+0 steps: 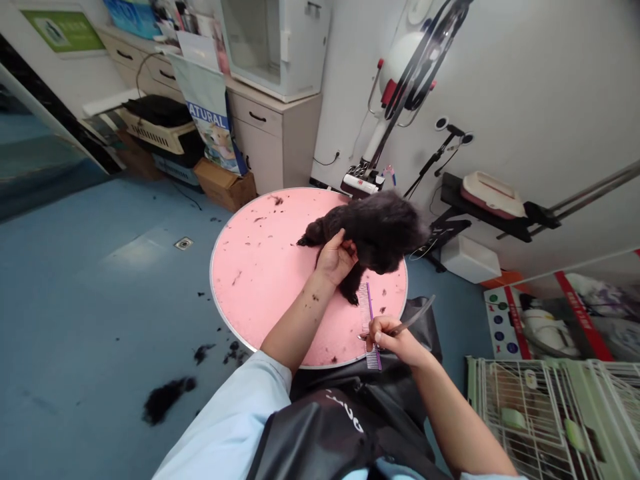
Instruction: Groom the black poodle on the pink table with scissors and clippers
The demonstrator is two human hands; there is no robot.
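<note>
A black, fluffy-coated dog (385,227) is on a round pink grooming table (265,280). One dark paw reaches left and another points down toward the table's near side. My left hand (338,259) is against the dog's underside with its fingers curled into the dark fur; which body part they grip is hidden. In my right hand (393,339) is a pair of scissors (417,313), its blades pointing up and right, away from the dog. A purple-backed metal comb (370,307) passes beneath that hand near the table edge; whether the hand also holds it, I cannot tell.
Hair clippings (170,399) lie on the blue floor, with more scattered over the tabletop. Behind the table rise a jointed stand (385,120) and a tool holder (361,183). Wire cages (530,407) stand at lower right. Cabinets (260,127) and a cardboard box (225,185) are at back left.
</note>
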